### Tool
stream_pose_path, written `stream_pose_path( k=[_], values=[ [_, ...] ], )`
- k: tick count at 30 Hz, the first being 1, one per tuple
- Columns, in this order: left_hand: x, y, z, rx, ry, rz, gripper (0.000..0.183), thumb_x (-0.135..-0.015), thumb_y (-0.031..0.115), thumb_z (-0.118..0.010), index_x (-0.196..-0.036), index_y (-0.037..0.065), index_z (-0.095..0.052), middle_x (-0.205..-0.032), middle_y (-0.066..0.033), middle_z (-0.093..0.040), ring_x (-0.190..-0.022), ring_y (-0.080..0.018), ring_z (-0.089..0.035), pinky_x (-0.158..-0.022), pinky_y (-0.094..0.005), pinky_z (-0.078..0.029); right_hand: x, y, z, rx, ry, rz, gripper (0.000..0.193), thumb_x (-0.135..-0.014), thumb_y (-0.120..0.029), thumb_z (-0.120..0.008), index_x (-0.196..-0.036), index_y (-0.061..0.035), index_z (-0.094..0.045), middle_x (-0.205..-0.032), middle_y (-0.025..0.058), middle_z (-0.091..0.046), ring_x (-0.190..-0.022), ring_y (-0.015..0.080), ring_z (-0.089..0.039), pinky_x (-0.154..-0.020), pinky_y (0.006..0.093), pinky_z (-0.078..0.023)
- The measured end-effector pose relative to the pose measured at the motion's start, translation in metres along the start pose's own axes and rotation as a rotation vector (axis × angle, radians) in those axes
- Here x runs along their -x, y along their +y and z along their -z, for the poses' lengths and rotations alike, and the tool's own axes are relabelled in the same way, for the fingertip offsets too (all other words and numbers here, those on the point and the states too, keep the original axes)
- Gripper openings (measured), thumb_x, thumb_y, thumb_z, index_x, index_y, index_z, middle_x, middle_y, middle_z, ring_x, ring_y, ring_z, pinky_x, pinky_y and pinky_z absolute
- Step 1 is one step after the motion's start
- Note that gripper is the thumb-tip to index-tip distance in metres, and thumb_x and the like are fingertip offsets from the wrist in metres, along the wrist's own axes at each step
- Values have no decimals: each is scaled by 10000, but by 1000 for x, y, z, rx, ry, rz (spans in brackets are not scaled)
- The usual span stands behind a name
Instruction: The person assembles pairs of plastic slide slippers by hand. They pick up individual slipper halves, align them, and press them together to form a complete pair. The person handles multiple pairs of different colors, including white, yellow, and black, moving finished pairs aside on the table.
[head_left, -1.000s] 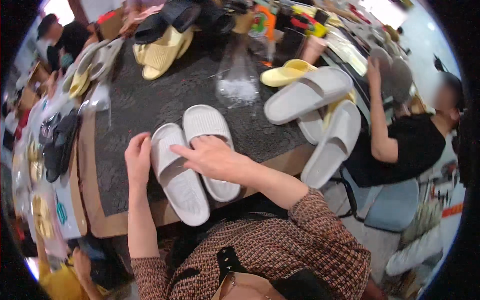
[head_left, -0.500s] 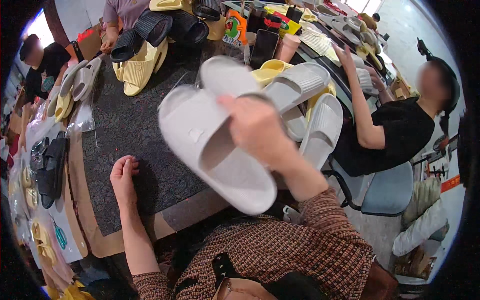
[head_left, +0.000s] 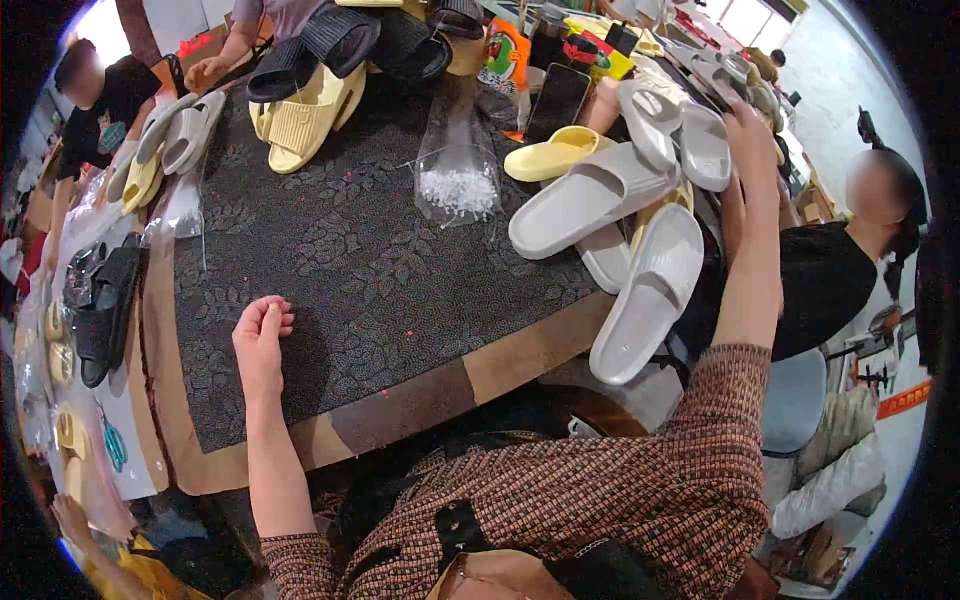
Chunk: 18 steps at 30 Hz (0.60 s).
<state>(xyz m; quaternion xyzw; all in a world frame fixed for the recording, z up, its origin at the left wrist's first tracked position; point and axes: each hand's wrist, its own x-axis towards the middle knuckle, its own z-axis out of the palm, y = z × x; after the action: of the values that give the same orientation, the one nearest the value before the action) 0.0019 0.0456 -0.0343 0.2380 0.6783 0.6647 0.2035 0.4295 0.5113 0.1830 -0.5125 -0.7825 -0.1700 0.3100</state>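
Observation:
My left hand (head_left: 264, 345) is above the dark patterned mat (head_left: 330, 250), its fingers curled in and the thumb against them, with nothing seen in it. My right hand (head_left: 748, 160) reaches far out at the right, beside a light grey slipper (head_left: 706, 148) and its neighbour, another grey slipper (head_left: 650, 125). Its fingers are partly hidden, so whether it grips the slipper is unclear. Closer to me lies a pile of slides: a large grey slipper (head_left: 560, 212), a ribbed grey slipper (head_left: 650, 290) at the table edge, and a yellow slipper (head_left: 555, 152) behind.
A clear bag of white bits (head_left: 457, 190) lies on the mat. Yellow slippers (head_left: 305, 120) and black slippers (head_left: 405, 50) stand at the back. A phone (head_left: 558, 100) is near an orange pack (head_left: 503, 60). A co-worker in black (head_left: 830, 260) sits at the right.
My right hand has carried the pair of grey slippers from the middle out to the far right, beside the pile. The bag on the mat now shows. My left hand has barely moved.

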Motion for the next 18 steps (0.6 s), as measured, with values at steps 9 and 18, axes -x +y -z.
stream_pose_path(
  k=[9,18],
  values=[
    [4,9,-7,28,-18,27,165,-920,120,-544,-994,-1,-628,-874,-33,-635,-759,-86,-574,-676,-217,-459,162,0,47,-223,-290,-282,305,-864,-236,-580,-754,46,-621,-567,95,-561,-526,178,-568,-507,321,-429],
    [7,10,-11,21,-21,33,165,-927,134,-535,-989,8,-623,-872,-38,-643,-746,-82,-581,-665,-222,-464,259,18,-2,-1044,-682,-537,614,-893,-221,-606,-1365,60,-333,-821,66,-590,-532,86,-520,-425,192,-398]
  ],
)
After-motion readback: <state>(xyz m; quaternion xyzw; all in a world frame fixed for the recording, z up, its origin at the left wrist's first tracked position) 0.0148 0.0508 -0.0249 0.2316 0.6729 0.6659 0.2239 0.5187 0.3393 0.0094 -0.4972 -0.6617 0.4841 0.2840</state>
